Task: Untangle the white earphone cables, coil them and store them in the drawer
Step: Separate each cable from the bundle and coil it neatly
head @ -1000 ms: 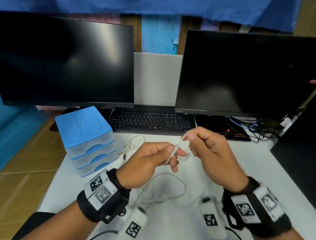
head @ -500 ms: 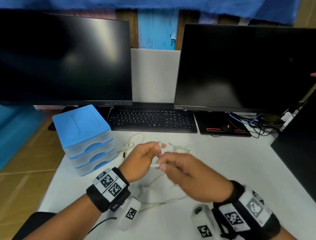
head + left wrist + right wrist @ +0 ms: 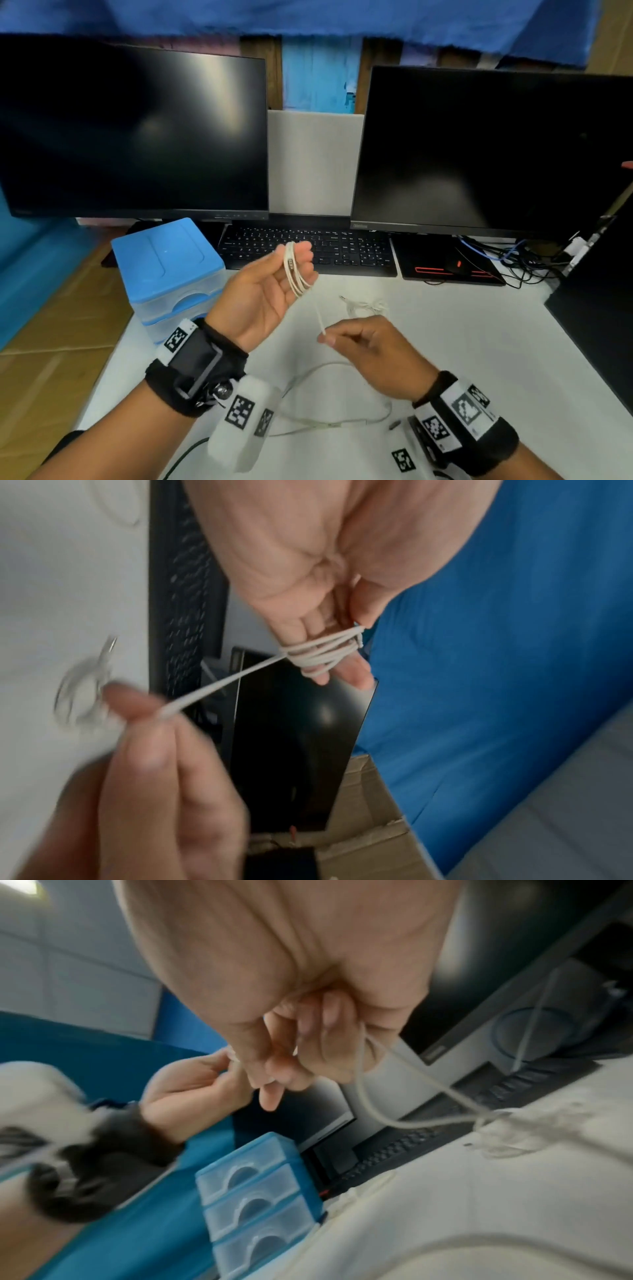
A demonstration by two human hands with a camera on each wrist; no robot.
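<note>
Drawer unit: one blue-topped drawer unit stands at the left of the worktop; the right wrist view shows three clear drawers, all pushed in, which the head view only partly shows.
Monitors: two dark monitors, a left monitor and a right monitor, with one black keyboard below the gap between them.
Left hand: the left hand is raised palm-up above the worktop, fingers straight, carrying several loops of the white earphone cable wound round them; the left wrist view shows the loops crossing near the fingertips.
Cable run: one strand leaves the coil and slopes down to the right hand; beyond that hand the same cable lies slack on the worktop in a long curve near the wrists.
Second cable: one loose bundle of a second cable lies on the worktop, right of the coil and past the right hand, apart from both hands; blurred in both wrist views.
Right hand: the right hand hangs lower, thumb and forefinger pinching the strand; the right wrist view shows its other fingers curled in.
Mouse pad: one black mouse pad lies right of the keyboard.
</note>
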